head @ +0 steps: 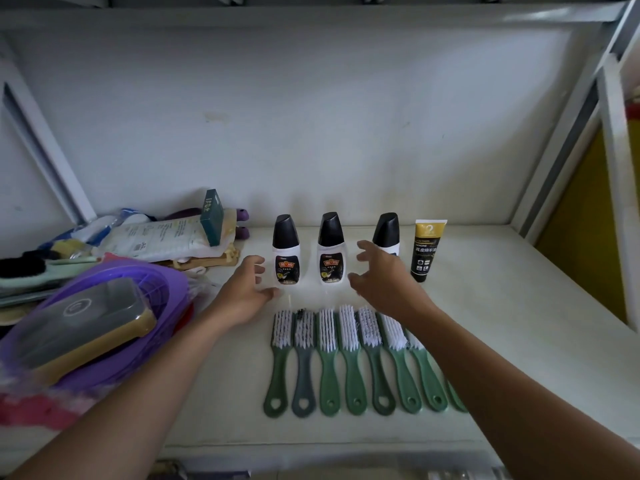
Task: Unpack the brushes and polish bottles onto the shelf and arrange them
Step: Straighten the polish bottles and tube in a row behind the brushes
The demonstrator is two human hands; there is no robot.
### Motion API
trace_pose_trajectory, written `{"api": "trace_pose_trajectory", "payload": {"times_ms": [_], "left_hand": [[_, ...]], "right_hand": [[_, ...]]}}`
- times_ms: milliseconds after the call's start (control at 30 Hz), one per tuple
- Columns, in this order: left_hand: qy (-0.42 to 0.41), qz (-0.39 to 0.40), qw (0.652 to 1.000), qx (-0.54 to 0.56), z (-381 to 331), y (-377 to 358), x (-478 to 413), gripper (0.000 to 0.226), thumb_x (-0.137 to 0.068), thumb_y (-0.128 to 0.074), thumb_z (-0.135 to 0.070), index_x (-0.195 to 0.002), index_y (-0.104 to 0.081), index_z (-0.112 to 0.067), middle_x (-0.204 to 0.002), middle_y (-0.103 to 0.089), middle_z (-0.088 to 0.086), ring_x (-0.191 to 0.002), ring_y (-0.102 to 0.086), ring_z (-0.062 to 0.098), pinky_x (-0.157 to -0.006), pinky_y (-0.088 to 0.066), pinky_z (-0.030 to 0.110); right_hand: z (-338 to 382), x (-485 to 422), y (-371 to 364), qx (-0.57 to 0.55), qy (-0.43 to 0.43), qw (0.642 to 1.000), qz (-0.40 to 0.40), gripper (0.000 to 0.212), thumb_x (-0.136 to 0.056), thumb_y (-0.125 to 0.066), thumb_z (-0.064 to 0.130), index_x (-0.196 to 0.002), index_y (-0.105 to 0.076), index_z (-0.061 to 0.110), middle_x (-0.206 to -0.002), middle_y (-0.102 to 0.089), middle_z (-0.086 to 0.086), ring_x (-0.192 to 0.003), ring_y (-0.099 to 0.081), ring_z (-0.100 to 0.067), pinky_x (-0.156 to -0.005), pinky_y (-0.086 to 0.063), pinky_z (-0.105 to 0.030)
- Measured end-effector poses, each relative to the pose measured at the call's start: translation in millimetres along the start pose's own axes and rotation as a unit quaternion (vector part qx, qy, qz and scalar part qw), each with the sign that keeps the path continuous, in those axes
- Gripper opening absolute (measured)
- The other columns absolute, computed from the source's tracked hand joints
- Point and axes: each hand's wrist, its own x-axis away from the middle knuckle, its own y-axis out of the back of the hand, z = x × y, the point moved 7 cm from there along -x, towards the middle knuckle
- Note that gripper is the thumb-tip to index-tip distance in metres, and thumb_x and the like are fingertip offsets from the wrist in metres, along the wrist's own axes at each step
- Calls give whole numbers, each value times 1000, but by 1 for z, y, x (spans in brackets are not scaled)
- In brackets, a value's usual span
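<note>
Head view shows both hands, left hand (pixel 246 292) and right hand (pixel 380 276), spread empty around three upright black-capped white polish bottles (pixel 330 247) behind green-handled white-bristled brushes (pixel 349 358) on the white shelf (pixel 502 306); a clumsy nudge could topple one.

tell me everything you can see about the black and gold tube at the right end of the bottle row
The black and gold tube stands upright on its black cap end, its flat gold crimped end on top. It looks like soft plastic, with white lettering and small icons on the black body. It stands on the white shelf near the back wall, right of the third polish bottle, apart from it. Neither hand touches it.
</note>
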Motion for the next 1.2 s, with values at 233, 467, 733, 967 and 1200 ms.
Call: {"api": "trace_pose_trajectory", "payload": {"times_ms": [233,467,733,967,1200], "left_hand": [[-26,-15,1000,-6,-11,19,41,69,-90,-73,-25,-145,-33,-13,-138,-49,4,-120,-51,18,-98,-45,34],[-92,-4,992,-89,-24,23,67,70,-93,-66,-34,-149,-28,-17,-146,-44,1,-125,-47,12,-101,-43,33],[-72,26,993,-90,-21,7,51,67,-95,-63,-36,-149,-28,-17,-149,-41,5,-132,-45,18,-102,-39,30],[-69,34,993,-95,-12,7,49,66,-95,-62,-39,-147,-29,-16,-148,-42,7,-130,-45,18,-103,-40,31],[-59,36,993,-98,-8,12,50,67,-95,-61,-40,-149,-27,-19,-151,-40,4,-132,-44,17,-104,-43,35]], "right_hand": [[-24,23,40,-10,-38,996,-77,22,-87,-60,15,-108,-65,19,-90,-71,2,-77,-66,-13,-65,-49,-25],[-54,7,52,-13,-110,992,-66,42,-88,-69,23,-125,-61,6,-97,-74,-10,-84,-70,-25,-75,-57,-33],[-59,-13,29,14,-120,992,-25,38,-82,-77,30,-105,-67,2,-89,-72,-13,-82,-68,-28,-74,-55,-37],[-66,-26,19,20,-112,993,-30,39,-75,-81,34,-103,-65,12,-89,-70,-6,-82,-66,-24,-70,-50,-30],[-65,-31,10,17,-111,993,-38,42,-73,-80,35,-104,-62,13,-91,-69,-5,-80,-64,-21,-65,-44,-26]]}}
